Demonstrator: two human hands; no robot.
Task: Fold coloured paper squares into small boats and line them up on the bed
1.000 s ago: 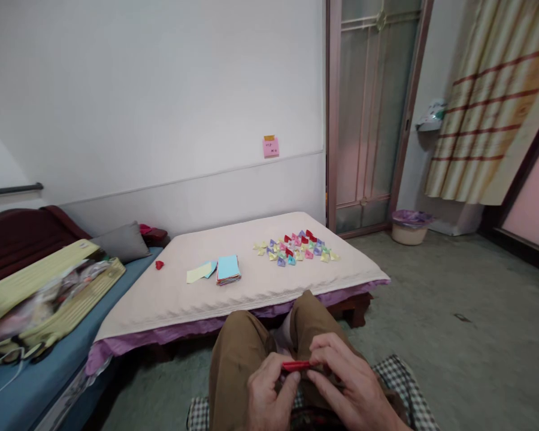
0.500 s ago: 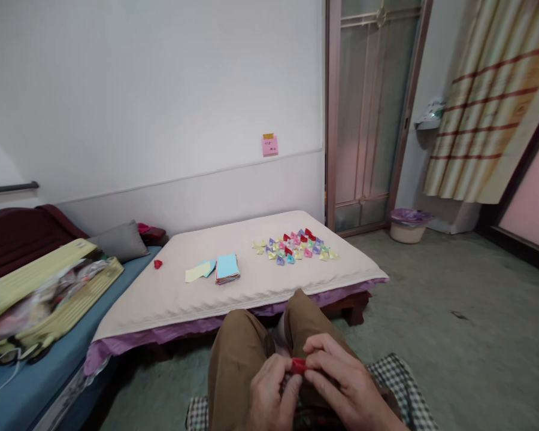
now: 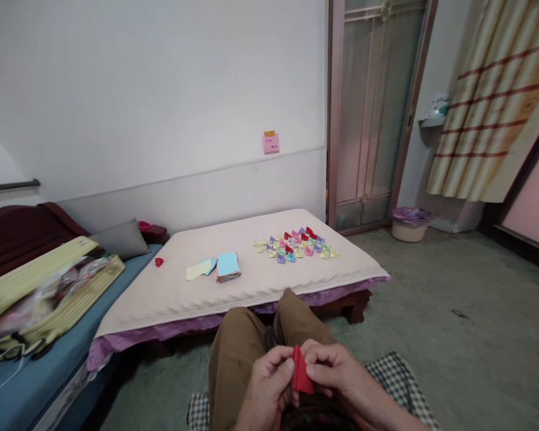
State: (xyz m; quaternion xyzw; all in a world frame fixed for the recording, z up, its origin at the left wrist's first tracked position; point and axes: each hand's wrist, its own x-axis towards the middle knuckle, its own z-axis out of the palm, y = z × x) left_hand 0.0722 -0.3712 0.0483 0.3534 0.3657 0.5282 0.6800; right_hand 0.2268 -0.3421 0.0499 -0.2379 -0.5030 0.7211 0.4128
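Note:
Both my hands meet over my lap at the bottom of the head view. My left hand [image 3: 265, 383] and my right hand [image 3: 336, 377] pinch a small folded red paper [image 3: 300, 372] between thumbs and fingers; it stands up as a narrow triangle. On the low mattress [image 3: 170, 293] ahead lies a stack of coloured paper sheets [image 3: 227, 266] with a loose yellow sheet [image 3: 197, 270] beside it. To the right of them lies a cluster of several small folded paper pieces [image 3: 296, 245] in mixed colours. A single red folded piece [image 3: 159, 261] lies near the mattress's left edge.
My knees in brown trousers [image 3: 247, 341] point toward the mattress. A blue bed [image 3: 22, 389] with yellow bedding [image 3: 40, 293] and a grey pillow [image 3: 121, 239] is at the left. A door [image 3: 372, 114], a small bin [image 3: 408, 224] and a striped curtain [image 3: 489, 102] are at the right.
The red paper was a flat strip held level between my hands; it has been folded shorter and now stands as an upright triangle. My hands have closed in together.

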